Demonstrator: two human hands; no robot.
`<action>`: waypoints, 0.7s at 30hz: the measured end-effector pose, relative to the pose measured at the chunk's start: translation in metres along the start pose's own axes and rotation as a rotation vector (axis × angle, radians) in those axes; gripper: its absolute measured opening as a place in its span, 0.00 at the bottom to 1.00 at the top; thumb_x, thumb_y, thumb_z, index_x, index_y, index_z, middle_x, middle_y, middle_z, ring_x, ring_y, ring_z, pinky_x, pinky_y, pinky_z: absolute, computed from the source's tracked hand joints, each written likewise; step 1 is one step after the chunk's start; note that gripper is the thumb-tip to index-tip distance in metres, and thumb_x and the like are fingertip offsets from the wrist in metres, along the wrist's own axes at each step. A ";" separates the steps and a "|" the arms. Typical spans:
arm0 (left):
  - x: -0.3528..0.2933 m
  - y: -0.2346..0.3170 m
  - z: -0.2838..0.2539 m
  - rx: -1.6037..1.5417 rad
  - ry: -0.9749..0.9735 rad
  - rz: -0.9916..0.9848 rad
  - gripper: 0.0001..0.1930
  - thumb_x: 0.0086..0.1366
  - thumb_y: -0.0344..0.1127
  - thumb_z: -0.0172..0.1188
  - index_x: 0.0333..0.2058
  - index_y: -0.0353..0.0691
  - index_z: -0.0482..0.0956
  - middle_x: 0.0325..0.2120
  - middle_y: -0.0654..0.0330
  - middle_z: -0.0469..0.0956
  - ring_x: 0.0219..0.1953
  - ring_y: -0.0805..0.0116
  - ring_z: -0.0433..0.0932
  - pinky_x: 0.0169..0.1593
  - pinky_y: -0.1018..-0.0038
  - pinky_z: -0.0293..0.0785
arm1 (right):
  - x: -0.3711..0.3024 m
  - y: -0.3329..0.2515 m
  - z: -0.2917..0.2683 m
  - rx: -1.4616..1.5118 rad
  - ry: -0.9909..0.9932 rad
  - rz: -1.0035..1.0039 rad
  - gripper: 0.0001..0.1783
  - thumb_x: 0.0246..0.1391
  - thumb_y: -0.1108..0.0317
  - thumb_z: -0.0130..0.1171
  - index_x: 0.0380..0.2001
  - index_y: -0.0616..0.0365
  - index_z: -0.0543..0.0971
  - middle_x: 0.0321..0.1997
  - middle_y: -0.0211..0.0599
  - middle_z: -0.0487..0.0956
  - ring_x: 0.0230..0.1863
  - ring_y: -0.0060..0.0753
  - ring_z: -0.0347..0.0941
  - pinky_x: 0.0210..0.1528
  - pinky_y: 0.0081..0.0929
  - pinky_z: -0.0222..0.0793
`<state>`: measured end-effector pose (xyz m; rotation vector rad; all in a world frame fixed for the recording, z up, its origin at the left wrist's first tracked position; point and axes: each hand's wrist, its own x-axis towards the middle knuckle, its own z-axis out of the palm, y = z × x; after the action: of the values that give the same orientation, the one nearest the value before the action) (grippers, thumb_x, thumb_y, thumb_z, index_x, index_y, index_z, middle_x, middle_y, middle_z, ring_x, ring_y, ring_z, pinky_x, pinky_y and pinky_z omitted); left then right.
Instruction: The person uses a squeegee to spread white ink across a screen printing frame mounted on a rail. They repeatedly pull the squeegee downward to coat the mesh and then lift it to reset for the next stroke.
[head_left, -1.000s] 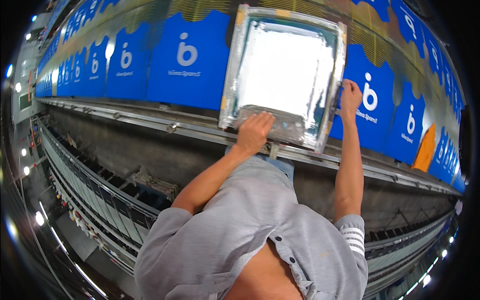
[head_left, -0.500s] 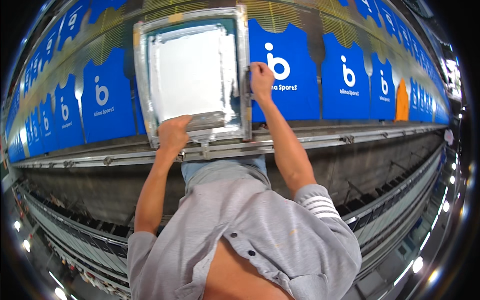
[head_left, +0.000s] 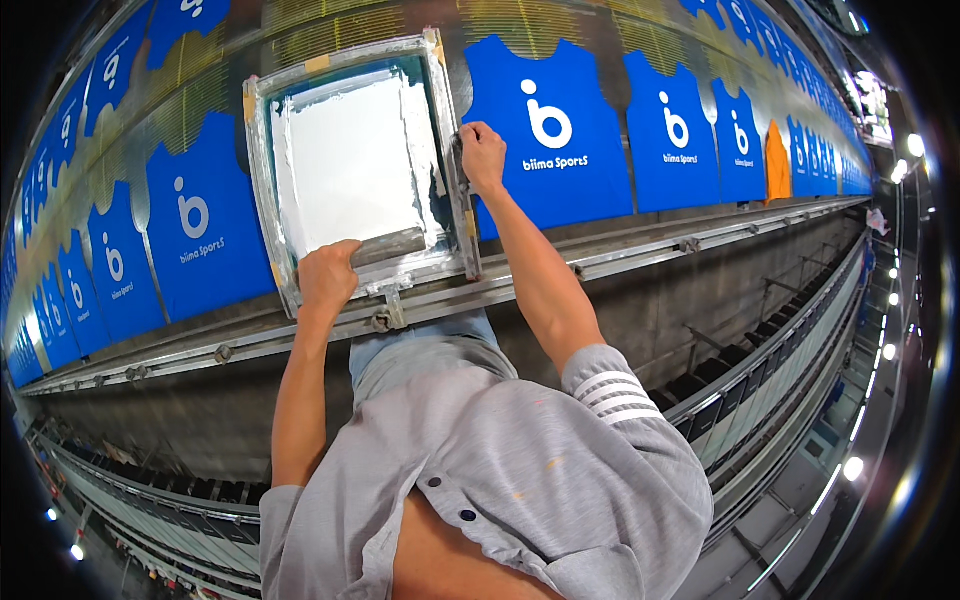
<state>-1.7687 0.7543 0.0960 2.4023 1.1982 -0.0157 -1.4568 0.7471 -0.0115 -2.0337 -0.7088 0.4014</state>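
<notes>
A screen printing frame (head_left: 262,190) with a metal border lies over the long table, its mesh spread with white ink (head_left: 350,160). My left hand (head_left: 328,278) is closed on the end of a squeegee (head_left: 392,245), which rests across the near end of the white mesh. At the frame's right side, my right hand (head_left: 483,155) is closed around the edge of the frame. Just right of that hand lies a blue sleeveless shirt (head_left: 590,110) with a white print. Another blue shirt (head_left: 205,235) is left of the frame. What lies beneath the frame is hidden.
Several more printed blue shirts (head_left: 675,130) run along the table both ways, with an orange piece (head_left: 777,165) among them at the right. A metal rail (head_left: 620,255) with clamps follows the near edge. Behind me stands another long rack (head_left: 765,330).
The whole view has turned slightly, so the frame sits further left and tilted. Both hands keep their holds; the squeegee stays at the near end of the mesh.
</notes>
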 end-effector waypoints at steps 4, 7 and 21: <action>-0.010 0.008 0.008 -0.046 0.151 0.066 0.18 0.50 0.23 0.58 0.39 0.45 0.88 0.32 0.51 0.85 0.36 0.49 0.84 0.40 0.58 0.80 | 0.002 -0.002 -0.003 -0.073 -0.040 0.038 0.18 0.62 0.58 0.55 0.38 0.61 0.85 0.35 0.47 0.84 0.40 0.53 0.81 0.44 0.41 0.74; -0.014 0.002 0.016 0.000 0.153 0.070 0.18 0.48 0.24 0.59 0.38 0.46 0.89 0.32 0.50 0.85 0.35 0.48 0.84 0.40 0.57 0.80 | -0.006 -0.031 -0.011 -0.305 -0.070 0.048 0.17 0.63 0.57 0.53 0.38 0.56 0.86 0.46 0.47 0.83 0.51 0.53 0.77 0.50 0.46 0.73; 0.263 -0.076 -0.096 0.171 -0.069 0.013 0.14 0.50 0.32 0.61 0.35 0.50 0.89 0.30 0.49 0.84 0.35 0.48 0.84 0.42 0.56 0.80 | 0.126 -0.155 0.085 -0.716 -0.727 -0.776 0.09 0.44 0.67 0.58 0.28 0.51 0.85 0.29 0.46 0.84 0.34 0.53 0.82 0.38 0.49 0.78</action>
<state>-1.6804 1.0308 0.0979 2.5340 1.1930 -0.2033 -1.4542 0.9458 0.0749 -1.9919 -2.2469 0.4528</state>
